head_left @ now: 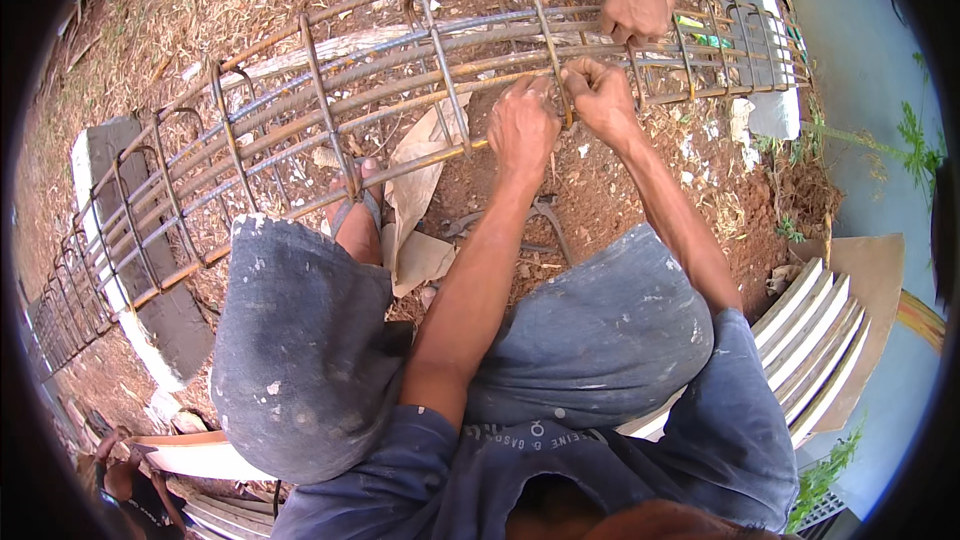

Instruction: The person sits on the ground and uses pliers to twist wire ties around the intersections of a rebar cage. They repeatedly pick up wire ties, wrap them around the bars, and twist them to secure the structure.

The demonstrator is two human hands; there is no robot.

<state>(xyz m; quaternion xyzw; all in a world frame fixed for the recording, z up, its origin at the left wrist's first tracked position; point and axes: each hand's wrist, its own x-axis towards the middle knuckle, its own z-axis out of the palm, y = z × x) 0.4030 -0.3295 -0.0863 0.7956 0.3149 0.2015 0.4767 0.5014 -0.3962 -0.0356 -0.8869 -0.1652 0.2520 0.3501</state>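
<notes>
A long rebar cage (385, 100) of rusty bars and square stirrups spans the ground in front of me. My left hand (524, 128) is closed with its fingertips at the near bars, beside a stirrup. Close to its right, my right hand (600, 98) is pinched at the same stirrup. Whatever lies between my fingers is too small to make out. Just beyond, a co-worker's hand (640, 5) is closed at the cage's far bars. A tool with curved handles, apparently pincers (548, 225), lies on the soil below my hands.
Grey blocks with white edges sit under the cage, one at left (165, 325) and one at right (770, 105). Torn brown paper (420, 185) lies near my sandalled foot (360, 225). White slats (815, 340) are stacked on the right. Another person (135, 485) is at lower left.
</notes>
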